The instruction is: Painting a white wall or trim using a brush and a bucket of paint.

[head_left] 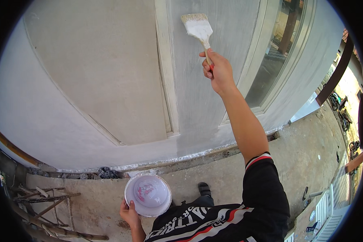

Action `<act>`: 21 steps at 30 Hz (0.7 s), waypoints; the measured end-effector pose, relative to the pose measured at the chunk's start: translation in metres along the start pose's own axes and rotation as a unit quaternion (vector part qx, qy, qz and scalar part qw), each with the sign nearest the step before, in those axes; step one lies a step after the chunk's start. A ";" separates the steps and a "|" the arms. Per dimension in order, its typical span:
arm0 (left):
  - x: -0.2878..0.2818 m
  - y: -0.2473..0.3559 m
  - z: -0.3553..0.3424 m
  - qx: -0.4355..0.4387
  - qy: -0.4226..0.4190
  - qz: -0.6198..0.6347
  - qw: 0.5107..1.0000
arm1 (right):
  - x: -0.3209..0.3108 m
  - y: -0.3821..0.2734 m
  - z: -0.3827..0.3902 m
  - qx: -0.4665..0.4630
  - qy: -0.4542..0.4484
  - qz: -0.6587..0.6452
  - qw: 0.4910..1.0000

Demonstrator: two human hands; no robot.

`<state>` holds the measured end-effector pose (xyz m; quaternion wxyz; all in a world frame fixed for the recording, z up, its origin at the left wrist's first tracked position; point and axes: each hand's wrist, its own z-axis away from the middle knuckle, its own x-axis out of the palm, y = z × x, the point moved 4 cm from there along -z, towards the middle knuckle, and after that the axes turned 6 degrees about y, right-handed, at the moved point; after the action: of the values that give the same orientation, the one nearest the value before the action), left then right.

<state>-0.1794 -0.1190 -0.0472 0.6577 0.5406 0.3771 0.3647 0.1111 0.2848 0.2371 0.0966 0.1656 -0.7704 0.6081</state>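
Your right hand (218, 70) grips the brush (199, 30) before the grey wall strip (201, 92); contact unclear. Your left hand (130, 214) holds the bucket (165, 189), near. The left wall (32, 109) looks coated; the patchy strip seems unfinished. A window (266, 76) limits strokes right; wooden poles (64, 203) stand near left.

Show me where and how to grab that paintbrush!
Best take the paintbrush by its slim handle, coming from below, where the right hand grips it. Its bristles point upward, and the wide part under them looks white-coated, so touching there might be messy.
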 end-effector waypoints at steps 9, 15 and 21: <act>-0.019 -0.007 -0.012 0.009 0.001 -0.100 0.995 | -0.086 0.273 0.056 0.125 0.104 -0.032 0.986; -0.021 -0.002 -0.014 0.010 0.008 -0.115 0.993 | -0.145 0.420 0.132 0.243 0.156 0.004 0.957; -0.021 -0.001 -0.019 0.004 -0.002 -0.121 0.993 | -0.169 0.488 0.170 0.308 0.192 0.063 0.930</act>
<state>-0.2055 -0.1292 -0.0482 0.6953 0.4946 0.4402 0.2796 0.0944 0.2432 -0.3047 0.1485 0.0189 -0.5207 0.8405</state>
